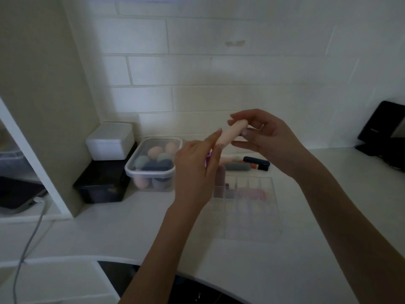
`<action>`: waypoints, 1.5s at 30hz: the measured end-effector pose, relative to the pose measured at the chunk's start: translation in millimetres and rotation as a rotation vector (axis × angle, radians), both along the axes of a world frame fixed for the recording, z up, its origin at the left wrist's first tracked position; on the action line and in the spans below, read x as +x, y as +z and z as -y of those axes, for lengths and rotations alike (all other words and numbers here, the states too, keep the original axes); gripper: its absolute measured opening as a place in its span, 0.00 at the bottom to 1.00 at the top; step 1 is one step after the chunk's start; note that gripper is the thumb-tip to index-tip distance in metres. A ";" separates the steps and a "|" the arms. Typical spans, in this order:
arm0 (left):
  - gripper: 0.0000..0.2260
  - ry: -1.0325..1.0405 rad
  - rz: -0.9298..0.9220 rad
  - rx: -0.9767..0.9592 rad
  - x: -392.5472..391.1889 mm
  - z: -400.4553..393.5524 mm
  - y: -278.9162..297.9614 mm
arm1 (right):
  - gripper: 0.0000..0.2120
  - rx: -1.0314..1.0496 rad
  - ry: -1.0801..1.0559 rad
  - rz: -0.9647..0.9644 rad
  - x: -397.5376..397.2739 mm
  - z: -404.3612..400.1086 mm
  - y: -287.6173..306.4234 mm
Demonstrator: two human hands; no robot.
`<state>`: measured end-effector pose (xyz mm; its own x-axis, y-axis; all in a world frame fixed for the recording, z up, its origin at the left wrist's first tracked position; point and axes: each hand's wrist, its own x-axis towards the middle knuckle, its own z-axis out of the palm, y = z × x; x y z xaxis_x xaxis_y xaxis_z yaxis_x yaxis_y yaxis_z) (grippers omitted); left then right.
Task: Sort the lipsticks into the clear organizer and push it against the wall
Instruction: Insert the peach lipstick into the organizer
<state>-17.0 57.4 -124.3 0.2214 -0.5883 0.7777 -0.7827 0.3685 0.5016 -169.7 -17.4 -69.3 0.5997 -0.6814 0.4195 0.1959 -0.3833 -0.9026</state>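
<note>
Both hands hold a pale pink lipstick tube (230,133) in the air above the counter. My left hand (197,170) grips its lower end, and a purple item shows in that palm. My right hand (263,137) pinches the upper end. Below them the clear organizer (247,207) sits on the white counter, away from the wall, with a few lipsticks standing in its back-left compartments. More lipsticks lie behind it: a grey one (237,166) and a dark blue one (256,163).
A clear tub of makeup sponges (153,165) stands left of the organizer. A white box (109,141) sits on a black box (103,183) in the corner. A black object (383,132) is at the right wall. A grey cable (28,242) hangs at the left.
</note>
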 end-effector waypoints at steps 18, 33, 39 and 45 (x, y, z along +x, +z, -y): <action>0.17 0.027 -0.087 -0.014 4.3 -8.0 -0.2 | 0.07 -0.041 -0.237 -0.045 -14.4 -7.1 -5.0; 0.10 -0.236 0.051 0.509 52.6 68.9 27.5 | 0.12 -0.081 0.073 -0.571 -17.2 2.7 -24.3; 0.09 -0.308 0.301 0.769 38.2 126.1 -6.3 | 0.07 -0.106 -0.218 -0.613 -45.9 33.8 -26.2; 0.10 -0.289 0.231 0.677 36.7 139.4 -25.4 | 0.09 -0.177 -0.477 -0.621 -36.9 59.0 -54.3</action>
